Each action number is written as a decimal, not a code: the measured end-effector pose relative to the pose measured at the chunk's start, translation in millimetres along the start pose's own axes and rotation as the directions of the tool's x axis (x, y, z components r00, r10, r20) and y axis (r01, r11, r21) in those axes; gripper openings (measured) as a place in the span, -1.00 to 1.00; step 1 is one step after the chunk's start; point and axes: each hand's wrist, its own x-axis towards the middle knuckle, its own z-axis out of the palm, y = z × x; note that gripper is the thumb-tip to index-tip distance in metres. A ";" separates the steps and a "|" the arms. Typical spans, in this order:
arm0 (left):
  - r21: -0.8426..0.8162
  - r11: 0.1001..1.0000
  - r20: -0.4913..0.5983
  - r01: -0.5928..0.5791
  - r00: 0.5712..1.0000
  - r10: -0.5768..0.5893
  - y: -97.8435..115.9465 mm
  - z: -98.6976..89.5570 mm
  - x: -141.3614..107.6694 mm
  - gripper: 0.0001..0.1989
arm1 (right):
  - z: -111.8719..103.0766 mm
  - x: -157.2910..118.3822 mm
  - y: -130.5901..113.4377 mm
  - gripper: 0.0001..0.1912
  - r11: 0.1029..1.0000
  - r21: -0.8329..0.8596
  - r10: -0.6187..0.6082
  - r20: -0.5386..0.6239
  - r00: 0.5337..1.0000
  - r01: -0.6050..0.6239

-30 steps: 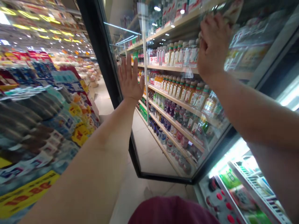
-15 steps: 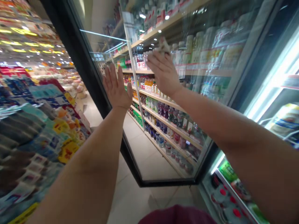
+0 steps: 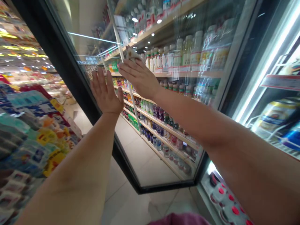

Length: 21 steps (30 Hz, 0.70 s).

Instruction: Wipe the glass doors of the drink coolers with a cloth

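A glass cooler door (image 3: 150,170) with a black frame stands swung open in front of me. My left hand (image 3: 106,93) lies flat against the glass by the frame's left side, fingers stretched upward and holding nothing. Higher and to the right, my right hand (image 3: 142,78) presses a pale, crumpled cloth (image 3: 132,54) to the pane. The cloth sticks out above the fingers; the part under the palm is hidden.
Through the glass, shelves of bottled drinks (image 3: 161,112) line the far side. At right is the lit cooler with cans (image 3: 277,115) and red-capped bottles (image 3: 235,210). Packaged goods (image 3: 35,140) are stacked at left. Pale floor tiles (image 3: 128,200) show below the door.
My right hand has swept the cloth leftward across the glass, closer to my left hand. The left hand stays flat on the door, while the view has shifted slightly.
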 end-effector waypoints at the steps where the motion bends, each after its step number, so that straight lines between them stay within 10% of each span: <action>1: -0.025 1.000 0.008 0.015 1.000 -0.015 0.4 -0.3 -0.3 -0.09 | -3.1 3.7 3.6 -0.42 1.000 0.010 0.001 -0.017 1.000 0.000; 6: -0.071 0.993 0.053 0.089 0.995 -0.085 3.9 -1.8 -1.6 -0.02 | 0.0 3.5 5.0 -0.40 0.981 0.076 0.189 -0.126 0.974 -0.181; 13: -0.035 0.998 0.049 0.058 0.997 -0.056 3.0 -1.0 -0.5 -0.08 | 5.5 -10.1 4.1 -0.40 1.000 -0.013 0.001 -0.003 1.000 -0.001; 18: -0.060 0.997 0.038 0.046 0.998 -0.044 -0.8 2.9 -0.2 -0.09 | -0.6 2.1 38.9 -0.37 0.933 0.019 0.353 -0.248 0.902 -0.360; 21: -0.120 0.991 0.027 0.055 0.998 -0.052 -2.0 4.0 0.4 -0.10 | 14.6 -14.9 26.2 -0.40 0.975 0.135 0.198 -0.180 0.963 -0.175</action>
